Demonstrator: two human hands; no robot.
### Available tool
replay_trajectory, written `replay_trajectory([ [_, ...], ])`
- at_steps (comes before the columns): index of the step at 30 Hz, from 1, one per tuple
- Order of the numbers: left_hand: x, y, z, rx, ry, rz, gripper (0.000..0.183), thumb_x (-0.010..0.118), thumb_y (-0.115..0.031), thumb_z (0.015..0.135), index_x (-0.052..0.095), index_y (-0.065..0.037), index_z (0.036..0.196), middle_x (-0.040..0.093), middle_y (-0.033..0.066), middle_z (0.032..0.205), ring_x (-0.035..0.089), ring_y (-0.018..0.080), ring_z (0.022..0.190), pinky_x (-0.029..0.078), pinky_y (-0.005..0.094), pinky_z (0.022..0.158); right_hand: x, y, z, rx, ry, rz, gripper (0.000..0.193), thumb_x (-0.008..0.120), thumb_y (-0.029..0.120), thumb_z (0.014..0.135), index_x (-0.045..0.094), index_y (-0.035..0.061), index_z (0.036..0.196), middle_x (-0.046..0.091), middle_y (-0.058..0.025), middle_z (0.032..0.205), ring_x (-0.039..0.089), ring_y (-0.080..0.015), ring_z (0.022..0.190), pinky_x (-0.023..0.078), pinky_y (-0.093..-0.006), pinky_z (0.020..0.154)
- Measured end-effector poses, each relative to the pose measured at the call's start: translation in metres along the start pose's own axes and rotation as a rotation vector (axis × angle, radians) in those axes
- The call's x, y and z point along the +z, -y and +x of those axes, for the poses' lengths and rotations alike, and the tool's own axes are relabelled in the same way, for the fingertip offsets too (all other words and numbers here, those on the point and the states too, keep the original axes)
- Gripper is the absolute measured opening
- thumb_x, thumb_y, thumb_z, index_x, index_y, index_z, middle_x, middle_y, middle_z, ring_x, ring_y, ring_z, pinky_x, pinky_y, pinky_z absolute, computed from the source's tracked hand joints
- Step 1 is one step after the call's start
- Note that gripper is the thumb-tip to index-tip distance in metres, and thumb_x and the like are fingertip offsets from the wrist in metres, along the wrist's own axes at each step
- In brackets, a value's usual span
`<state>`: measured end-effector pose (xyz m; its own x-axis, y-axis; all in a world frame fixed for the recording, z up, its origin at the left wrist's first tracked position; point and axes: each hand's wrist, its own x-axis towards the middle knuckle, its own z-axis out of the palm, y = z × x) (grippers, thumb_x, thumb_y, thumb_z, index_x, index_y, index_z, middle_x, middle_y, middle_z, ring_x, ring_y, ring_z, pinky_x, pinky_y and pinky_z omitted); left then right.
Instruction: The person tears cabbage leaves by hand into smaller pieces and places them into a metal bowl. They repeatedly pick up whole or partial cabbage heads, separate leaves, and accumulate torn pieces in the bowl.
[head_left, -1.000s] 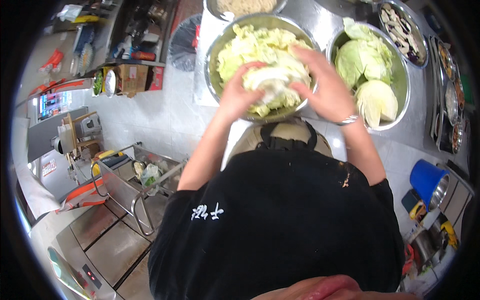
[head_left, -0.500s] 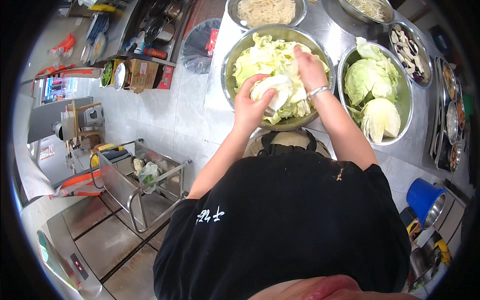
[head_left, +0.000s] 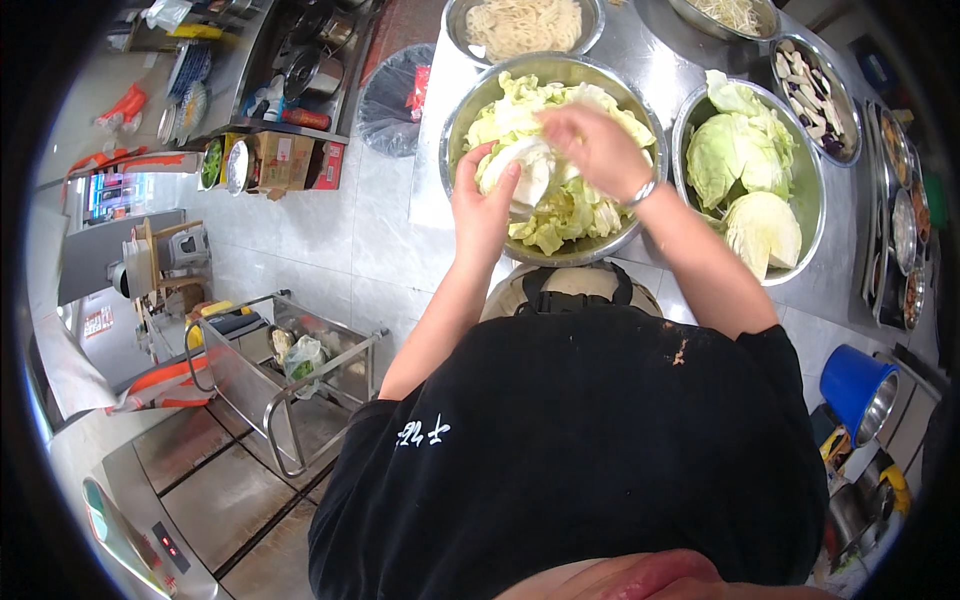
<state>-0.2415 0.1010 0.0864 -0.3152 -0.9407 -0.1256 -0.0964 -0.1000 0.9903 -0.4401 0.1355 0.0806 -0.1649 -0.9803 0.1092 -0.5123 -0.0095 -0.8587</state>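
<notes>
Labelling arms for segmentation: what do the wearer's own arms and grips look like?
Left grip and right grip: bare, no gloves. Forearms bare below short black sleeves. Silver bracelet on the right, none visible left. No cables seen.

From where I stand, I see a pale white-green, rounded piece of cabbage [head_left: 532, 180], its white side turned upward. It rests in the person's left hand [head_left: 484, 205], above the round, shiny steel bowl [head_left: 458, 127]. Inside this bowl, loose yellow-green cabbage leaves [head_left: 572, 222] with crinkled edges lie piled in overlapping layers.
</notes>
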Motion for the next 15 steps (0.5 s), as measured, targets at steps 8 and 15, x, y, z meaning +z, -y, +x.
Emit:
replay_trajectory([
  [8,0.003,-0.001,-0.001,-0.024,0.061,0.306,0.031,0.064,-0.026,0.096,0.062,0.002,0.11,0.068,0.0153,0.09,0.064,0.0175,0.085,0.049,0.0302,0.075,0.04,0.02,-0.03,0.129,-0.215,0.166,0.043,0.061,0.044,0.095,0.062,0.0015,0.089,0.063,-0.0164,0.067,0.062,-0.0314,0.061,0.049,-0.0389,0.06],
  [15,0.006,0.024,-0.001,0.033,0.003,0.214,0.029,0.065,-0.024,0.095,0.063,0.003,0.104,0.068,0.0138,0.087,0.062,0.0171,0.077,0.049,0.0314,0.071,0.04,-0.01,-0.02,0.253,0.045,0.509,0.045,0.061,0.046,0.096,0.066,0.0015,0.095,0.057,-0.0013,0.067,0.054,-0.0089,0.061,0.045,-0.0273,0.057],
])
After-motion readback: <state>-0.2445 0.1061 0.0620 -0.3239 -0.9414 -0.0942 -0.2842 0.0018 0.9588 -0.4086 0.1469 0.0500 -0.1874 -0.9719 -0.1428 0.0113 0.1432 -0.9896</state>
